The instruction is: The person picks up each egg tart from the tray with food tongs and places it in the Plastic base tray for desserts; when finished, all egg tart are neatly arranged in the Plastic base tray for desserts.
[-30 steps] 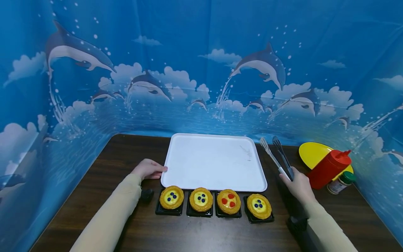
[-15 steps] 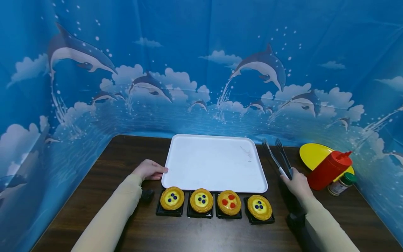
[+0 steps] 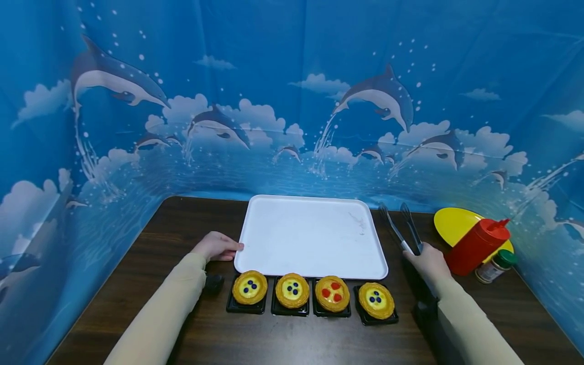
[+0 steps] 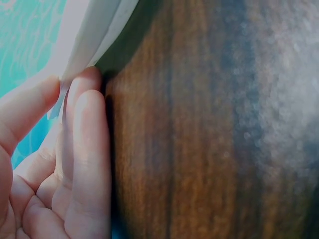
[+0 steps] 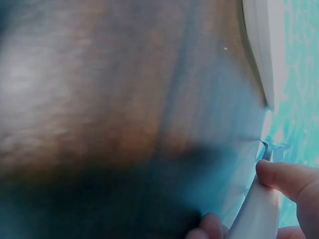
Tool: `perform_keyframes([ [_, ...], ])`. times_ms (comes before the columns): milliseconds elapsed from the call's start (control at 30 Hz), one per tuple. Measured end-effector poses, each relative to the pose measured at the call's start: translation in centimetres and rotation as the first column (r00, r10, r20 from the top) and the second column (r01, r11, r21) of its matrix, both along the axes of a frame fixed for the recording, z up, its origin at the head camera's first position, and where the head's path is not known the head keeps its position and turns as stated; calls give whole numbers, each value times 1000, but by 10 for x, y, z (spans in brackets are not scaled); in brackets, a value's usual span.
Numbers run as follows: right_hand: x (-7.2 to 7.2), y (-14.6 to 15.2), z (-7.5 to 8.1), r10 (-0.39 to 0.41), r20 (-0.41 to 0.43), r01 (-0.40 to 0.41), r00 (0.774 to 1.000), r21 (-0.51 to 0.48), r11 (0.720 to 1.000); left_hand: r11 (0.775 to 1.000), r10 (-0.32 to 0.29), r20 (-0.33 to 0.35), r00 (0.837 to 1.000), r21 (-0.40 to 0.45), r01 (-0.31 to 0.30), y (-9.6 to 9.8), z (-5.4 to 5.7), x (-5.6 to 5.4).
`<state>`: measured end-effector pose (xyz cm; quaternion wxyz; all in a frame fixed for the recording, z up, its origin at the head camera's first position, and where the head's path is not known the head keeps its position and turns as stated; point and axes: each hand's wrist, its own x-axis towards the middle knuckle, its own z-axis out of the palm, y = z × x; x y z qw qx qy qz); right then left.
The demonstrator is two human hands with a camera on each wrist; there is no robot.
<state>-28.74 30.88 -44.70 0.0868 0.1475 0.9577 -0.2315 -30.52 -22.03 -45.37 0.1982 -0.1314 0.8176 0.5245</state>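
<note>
My left hand (image 3: 220, 246) pinches the left edge of a white rectangular tray (image 3: 310, 237). In the left wrist view, the thumb (image 4: 37, 99) lies on one side of the tray's rim (image 4: 84, 40) and the fingers on the other. To the tray's right, my right hand (image 3: 430, 263) grips a pair of tongs (image 3: 406, 247) by the handle, their spread tips pointing toward the back. The right wrist view shows the thumb (image 5: 284, 174) on the pale tong handle (image 5: 259, 211). Several egg tarts stand before the tray in black holders; one tart (image 3: 331, 294) has red pieces, another (image 3: 292, 290) blue dots.
Right of my right hand stand a red squeeze bottle (image 3: 476, 247) and a green-capped jar (image 3: 495, 266), with a yellow plate (image 3: 449, 223) behind them. A blue dolphin-print curtain (image 3: 274, 76) hangs behind the dark wooden table (image 3: 182, 218).
The tong tips have shifted slightly to the right and lower, and my right hand has moved slightly. My left hand keeps its hold on the tray.
</note>
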Motion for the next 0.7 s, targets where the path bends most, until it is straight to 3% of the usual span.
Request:
perform_keyframes([
  [200, -2, 0, 5, -7, 29, 4, 1000, 112, 994, 1000, 11, 10, 1000, 12, -11, 6, 1, -1],
  [400, -1, -1, 6, 3, 68, -13, 998, 142, 990, 1000, -1, 13, 1000, -2, 1, 9, 0, -1],
  [700, -11, -9, 4, 22, 72, -36, 997, 201, 979, 999, 43, 3, 999, -22, -43, 3, -6, -6],
])
